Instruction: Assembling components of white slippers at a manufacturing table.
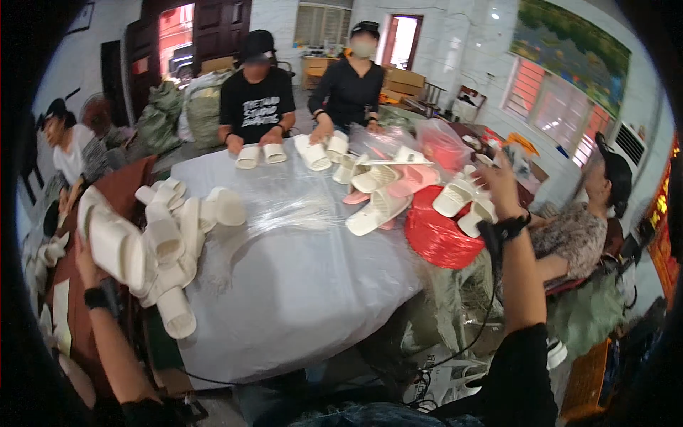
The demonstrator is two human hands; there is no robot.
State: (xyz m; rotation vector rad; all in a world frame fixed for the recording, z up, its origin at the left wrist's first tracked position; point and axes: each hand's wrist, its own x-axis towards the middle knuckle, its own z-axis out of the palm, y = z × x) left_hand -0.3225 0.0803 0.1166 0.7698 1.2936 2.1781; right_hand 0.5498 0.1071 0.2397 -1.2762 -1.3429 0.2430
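**Operator:** I have my left hand raised at the table's left edge, fingers wrapped around a white slipper that I hold up off the surface. Just right of it, a heap of white slippers lies along that same left edge, some hanging over it.

**Colleague:** And your right?

**Operator:** My right hand is lifted above the table's right edge. It is close to a white slipper, but I cannot tell whether the fingers are closed on it or loose. Under it a red bag sits at the right edge, with another pile of white and pink slippers just beyond, toward the far right corner.

**Colleague:** Room to move?

**Operator:** The middle and near side of the table, under a clear plastic sheet, are open between the two piles. The far edge is taken: two people in black sit there, each with hands on a pair of slippers. Another person sits close at the right, near my forearm, and one more at the far left, beyond the heap.
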